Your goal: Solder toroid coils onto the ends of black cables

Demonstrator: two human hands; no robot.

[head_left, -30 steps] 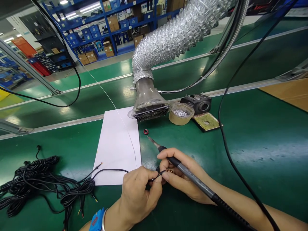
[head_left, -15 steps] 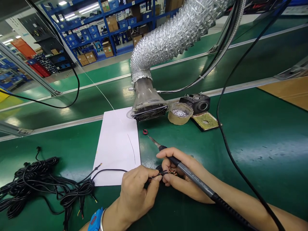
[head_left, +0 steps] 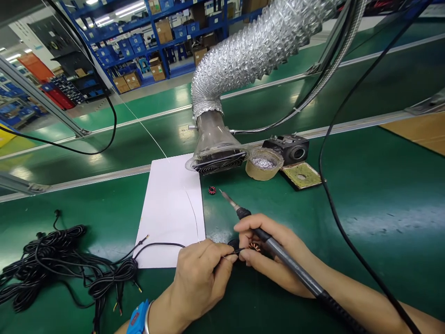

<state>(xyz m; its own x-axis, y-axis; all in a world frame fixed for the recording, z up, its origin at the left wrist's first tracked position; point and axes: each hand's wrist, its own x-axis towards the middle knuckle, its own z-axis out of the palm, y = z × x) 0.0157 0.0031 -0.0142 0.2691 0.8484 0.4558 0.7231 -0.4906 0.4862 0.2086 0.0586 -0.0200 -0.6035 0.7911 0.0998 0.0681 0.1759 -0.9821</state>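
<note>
Since the earlier frame, the right hand (head_left: 269,269) had shifted a little to the right, and the tip of the soldering iron (head_left: 292,264) had swung slightly away from the small red ring (head_left: 212,190) on the bench.

The right fingers (head_left: 248,225) were closed narrow. They held the iron like a pen and also held the copper coil (head_left: 255,247), which sat just inside them, between thumb and index finger. A small black part (head_left: 233,243) was beside these fingers, but I could not tell what it was. The left fingers (head_left: 225,257) were pinched narrow on the end of a black wire (head_left: 163,243), and this end came very near the coil. The wire crossed the lower edge of a white paper sheet (head_left: 170,213) and led back to a bundle of coiled black cables (head_left: 62,264).

The left wrist wore a blue strap (head_left: 138,317). Farther up the green bench stood a fume duct (head_left: 219,160), a roll of tape (head_left: 263,164), a black block (head_left: 290,149) and a yellow sponge (head_left: 301,176).
</note>
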